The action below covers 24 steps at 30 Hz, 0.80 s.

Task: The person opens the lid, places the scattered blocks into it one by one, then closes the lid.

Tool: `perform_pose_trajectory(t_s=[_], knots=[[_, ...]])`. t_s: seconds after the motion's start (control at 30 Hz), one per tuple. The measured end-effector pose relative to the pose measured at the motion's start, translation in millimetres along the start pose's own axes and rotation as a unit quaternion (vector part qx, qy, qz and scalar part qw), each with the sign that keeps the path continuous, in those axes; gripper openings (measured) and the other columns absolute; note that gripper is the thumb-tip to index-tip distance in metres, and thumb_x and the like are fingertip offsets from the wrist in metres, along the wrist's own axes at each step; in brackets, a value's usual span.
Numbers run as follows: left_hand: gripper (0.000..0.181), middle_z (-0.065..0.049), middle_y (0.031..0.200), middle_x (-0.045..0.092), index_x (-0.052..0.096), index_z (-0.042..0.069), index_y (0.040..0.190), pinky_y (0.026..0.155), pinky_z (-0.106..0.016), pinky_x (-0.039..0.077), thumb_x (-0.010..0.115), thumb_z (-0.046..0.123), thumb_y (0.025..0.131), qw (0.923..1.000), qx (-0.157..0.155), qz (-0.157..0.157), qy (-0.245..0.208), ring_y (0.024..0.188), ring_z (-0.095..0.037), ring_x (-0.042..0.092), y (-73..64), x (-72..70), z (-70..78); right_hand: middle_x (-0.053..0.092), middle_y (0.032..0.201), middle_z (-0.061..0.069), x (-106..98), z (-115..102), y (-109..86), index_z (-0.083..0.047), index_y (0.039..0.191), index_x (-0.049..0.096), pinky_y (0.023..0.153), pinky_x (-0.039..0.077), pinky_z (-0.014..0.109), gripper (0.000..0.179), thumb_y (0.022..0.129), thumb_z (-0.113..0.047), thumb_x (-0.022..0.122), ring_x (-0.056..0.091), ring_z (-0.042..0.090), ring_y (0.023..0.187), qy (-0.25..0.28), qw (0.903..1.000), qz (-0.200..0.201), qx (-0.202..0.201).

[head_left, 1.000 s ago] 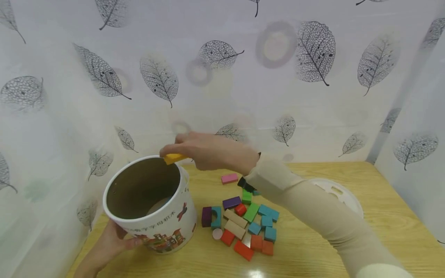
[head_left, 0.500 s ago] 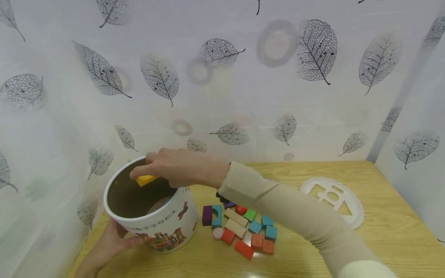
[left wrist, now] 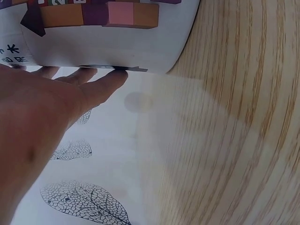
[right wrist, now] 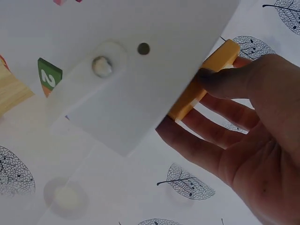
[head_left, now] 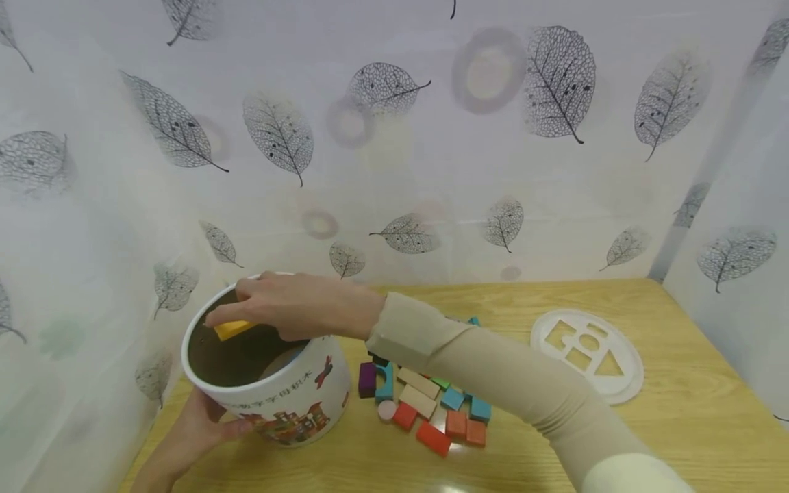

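A white bucket [head_left: 308,394] with printed pictures and lettering stands at the left of the table. My left hand [head_left: 194,428] rests against its lower left side, thumb toward the front. Straight fingers [left wrist: 105,86] lie along the wall in the left wrist view. Above the bucket's mouth, my right hand [head_left: 296,301] pinches a yellow block [head_left: 233,330] between thumb and fingers. From the right wrist view, the block [right wrist: 222,56] is partly hidden behind the bucket's rim. Part of a round, pale thing shows at the bucket's bottom; the rest of its inside is shaded.
Several coloured blocks lie right of the bucket: a purple block [head_left: 367,380], a teal arch [head_left: 385,383], beige planks [head_left: 418,400] and a red block [head_left: 433,438]. My right sleeve [head_left: 493,363] covers some. A white lid [head_left: 625,349] with shaped holes lies farther right. Leaf-patterned sheets surround the table.
My right hand has moved left and down with the yellow block, from the bucket's right rim to over its mouth. The lid has come out from behind the sleeve. The left hand stays put.
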<state>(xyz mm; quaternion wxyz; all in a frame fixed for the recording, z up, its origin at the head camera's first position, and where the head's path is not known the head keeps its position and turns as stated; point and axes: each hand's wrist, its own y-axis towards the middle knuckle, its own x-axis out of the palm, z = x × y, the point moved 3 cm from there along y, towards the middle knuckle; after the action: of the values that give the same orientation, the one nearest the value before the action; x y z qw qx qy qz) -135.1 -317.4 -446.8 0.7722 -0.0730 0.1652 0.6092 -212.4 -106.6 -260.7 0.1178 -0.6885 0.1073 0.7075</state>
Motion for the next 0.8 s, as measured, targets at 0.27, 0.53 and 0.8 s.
perform_pose_trajectory(t_s=[0.27,0.53,0.8], knots=[[0.096,0.013,0.140,0.049,0.018,0.020,0.157,0.094,-0.017,0.052,0.072,-0.011,0.084,1.0000,0.006,0.003,0.000,0.120,0.004,0.058,0.8,-1.9,-0.5,0.058,0.136,0.003,3.6,3.7,0.3,-0.033,0.155,0.041,0.087,0.057,0.024,0.064,0.101,-0.006,0.060,0.057,0.017,0.112,0.004,1.0000,0.006,0.003],[0.096,0.018,0.140,0.048,0.017,0.023,0.157,0.093,-0.015,0.051,0.074,-0.007,0.085,0.9997,-0.016,0.008,0.016,0.119,0.008,0.056,1.3,-3.1,-3.1,0.058,0.134,0.004,2.9,6.3,0.3,-0.031,0.157,0.039,0.086,0.057,0.022,0.059,0.103,-0.012,0.058,0.060,0.015,0.106,-0.003,0.9997,0.022,0.004],[0.101,0.008,0.143,0.050,0.017,0.012,0.159,0.096,-0.013,0.049,0.075,-0.012,0.080,0.9997,0.017,0.014,-0.001,0.123,0.006,0.056,-0.2,-1.3,-3.9,0.058,0.138,0.005,-5.9,37.5,-25.9,-0.030,0.156,0.041,0.087,0.057,0.021,0.056,0.104,-0.018,0.058,0.063,0.015,0.108,0.055,0.9939,0.063,0.073]])
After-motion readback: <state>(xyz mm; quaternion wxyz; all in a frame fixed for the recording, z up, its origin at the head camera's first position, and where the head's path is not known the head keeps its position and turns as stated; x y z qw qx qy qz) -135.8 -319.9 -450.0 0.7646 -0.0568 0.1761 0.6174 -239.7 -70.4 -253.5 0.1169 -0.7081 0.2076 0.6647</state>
